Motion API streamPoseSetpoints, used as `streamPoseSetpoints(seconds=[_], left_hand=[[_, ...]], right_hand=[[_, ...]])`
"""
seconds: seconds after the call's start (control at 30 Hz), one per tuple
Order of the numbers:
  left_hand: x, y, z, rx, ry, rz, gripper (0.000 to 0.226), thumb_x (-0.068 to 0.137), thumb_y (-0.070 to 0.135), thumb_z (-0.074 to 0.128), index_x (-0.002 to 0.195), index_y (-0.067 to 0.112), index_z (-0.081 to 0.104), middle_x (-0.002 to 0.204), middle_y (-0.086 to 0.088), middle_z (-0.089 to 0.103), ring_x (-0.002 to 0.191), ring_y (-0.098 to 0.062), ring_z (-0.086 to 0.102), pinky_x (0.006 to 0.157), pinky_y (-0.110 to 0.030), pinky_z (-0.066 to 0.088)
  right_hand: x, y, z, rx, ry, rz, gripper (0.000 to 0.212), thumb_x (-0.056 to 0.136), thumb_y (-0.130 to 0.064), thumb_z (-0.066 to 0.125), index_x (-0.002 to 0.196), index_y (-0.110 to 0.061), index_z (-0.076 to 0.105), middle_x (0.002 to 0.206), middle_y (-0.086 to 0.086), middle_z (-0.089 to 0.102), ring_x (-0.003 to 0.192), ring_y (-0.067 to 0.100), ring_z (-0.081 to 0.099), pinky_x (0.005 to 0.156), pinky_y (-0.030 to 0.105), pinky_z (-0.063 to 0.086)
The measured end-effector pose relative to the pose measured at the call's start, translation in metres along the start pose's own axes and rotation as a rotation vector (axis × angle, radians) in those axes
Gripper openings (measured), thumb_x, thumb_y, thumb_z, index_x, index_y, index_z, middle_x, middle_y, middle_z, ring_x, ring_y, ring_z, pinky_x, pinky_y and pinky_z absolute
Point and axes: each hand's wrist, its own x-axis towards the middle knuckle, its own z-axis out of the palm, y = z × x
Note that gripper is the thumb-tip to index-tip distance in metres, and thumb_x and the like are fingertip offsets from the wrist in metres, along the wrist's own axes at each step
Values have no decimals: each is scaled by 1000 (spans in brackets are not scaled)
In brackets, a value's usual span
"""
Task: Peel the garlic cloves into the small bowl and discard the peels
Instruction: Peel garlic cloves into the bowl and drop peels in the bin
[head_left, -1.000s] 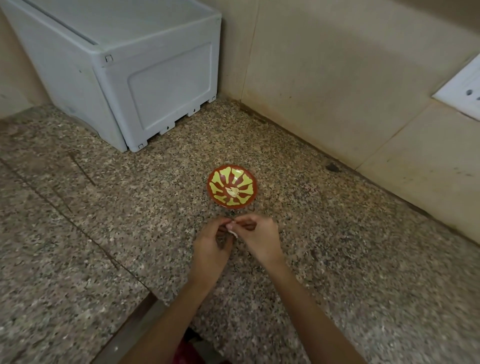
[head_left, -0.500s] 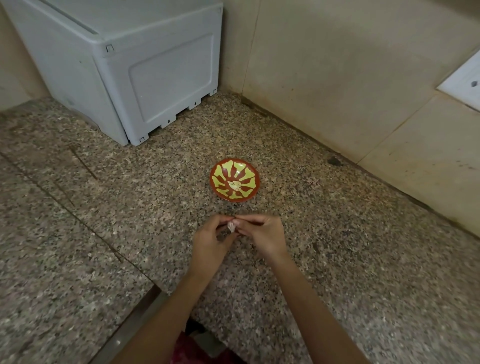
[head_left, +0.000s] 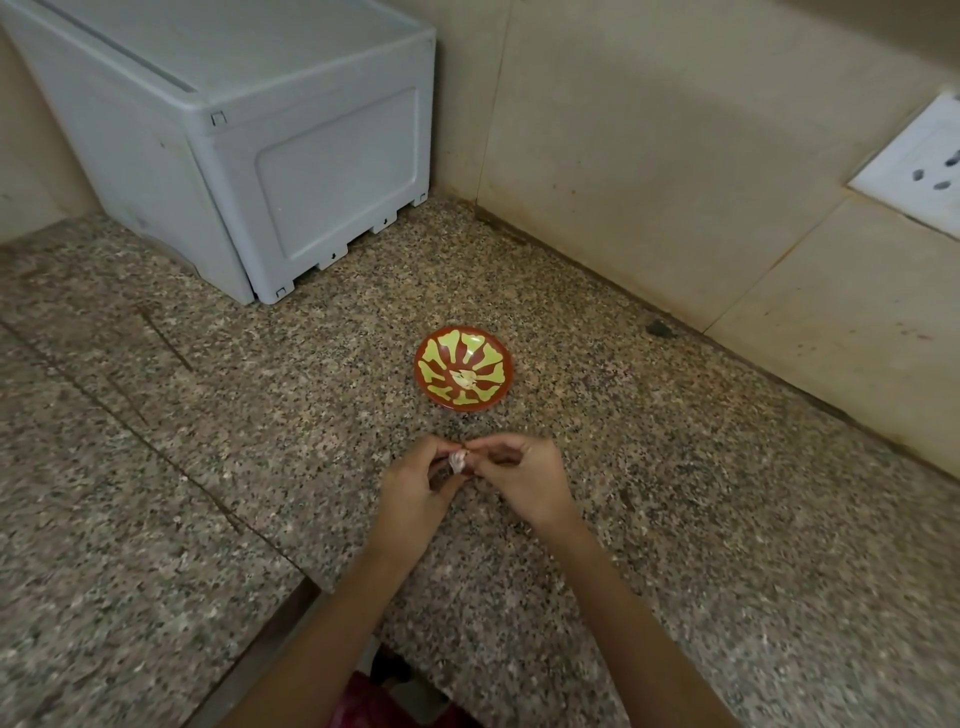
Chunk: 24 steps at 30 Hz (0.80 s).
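Clove (head_left: 458, 461) unmoved, near rim of bowl (head_left: 462, 406)

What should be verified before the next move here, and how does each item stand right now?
1. Grip secure: ok. The left hand and right hand both pinch the garlic clove above the counter.
2. Clove fully peeled: cannot tell. It is small and partly hidden by fingers.
3. Small bowl upright and unobstructed, just beyond the hands: ok.
4. Room in the bowl: ok. Only a few pale pieces lie at its centre.
5. Place for peels: not ok. No bin or container for them is in view.
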Motion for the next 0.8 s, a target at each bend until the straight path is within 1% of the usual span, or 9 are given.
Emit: streamPoseSetpoints(seconds=[0.13,0.2,0.27,0.33,0.47,0.53,0.57,0.67,0.8], left_hand=[[0,-2,1,45,15,31,23,81,7,76,101,8,65,95,0,70,86,-5,66,77,-21,55],[-1,-2,2,81,19,63,28,80,5,75,107,7,64,101,-3,69,91,-10,65,81,-27,56],[-3,-4,1,124,14,71,37,80,7,75,115,8,63,110,-3,66,100,-15,62,86,-38,54],[-7,-3,-2,151,10,58,43,81,13,75,122,10,60,118,-3,62,107,-17,58,92,-41,51],[-26,5,-9,78,52,-13,47,87,16,71,130,15,52,128,0,51,119,-13,51,101,-32,46],[-39,10,-9,35,112,-47,42,87,13,69,125,15,52,121,0,48,111,-9,53,95,-28,49],[-44,13,-8,31,132,-59,38,87,12,68,122,15,52,117,1,48,107,-8,54,91,-29,51],[-53,16,-2,47,129,-73,31,89,9,66,117,14,54,112,2,49,103,-8,54,87,-29,51],[-56,16,1,90,110,-21,28,88,3,64,114,12,57,111,1,51,102,-8,53,89,-23,47]], right_hand=[[-4,2,-4,-6,61,42,14,81,-8,79,93,-15,77,82,-4,76,75,15,73,73,34,61],[-9,3,-9,36,47,72,13,84,-5,75,95,-12,76,84,0,76,77,18,74,75,36,62],[-16,3,-15,56,25,89,13,86,-2,72,92,-13,75,85,2,76,78,18,75,75,33,61],[-22,4,-20,17,13,99,13,87,-3,71,91,-15,74,85,0,76,78,15,75,75,28,61],[-31,8,-29,-311,-36,39,12,88,-12,73,96,-19,78,84,-10,75,69,2,70,68,16,56],[-34,10,-30,-371,-56,10,12,86,-12,74,97,-18,77,84,-10,74,71,-2,68,70,12,54],[-36,10,-30,-381,-52,6,12,86,-11,75,96,-16,76,84,-9,74,73,-3,68,70,12,54],[-38,10,-28,-451,-53,-37,7,85,-10,75,90,-15,74,86,-4,74,78,3,69,78,20,56],[-43,3,-23,-614,-94,-102,12,93,-11,65,102,-12,74,101,-3,73,88,8,66,86,24,55]])
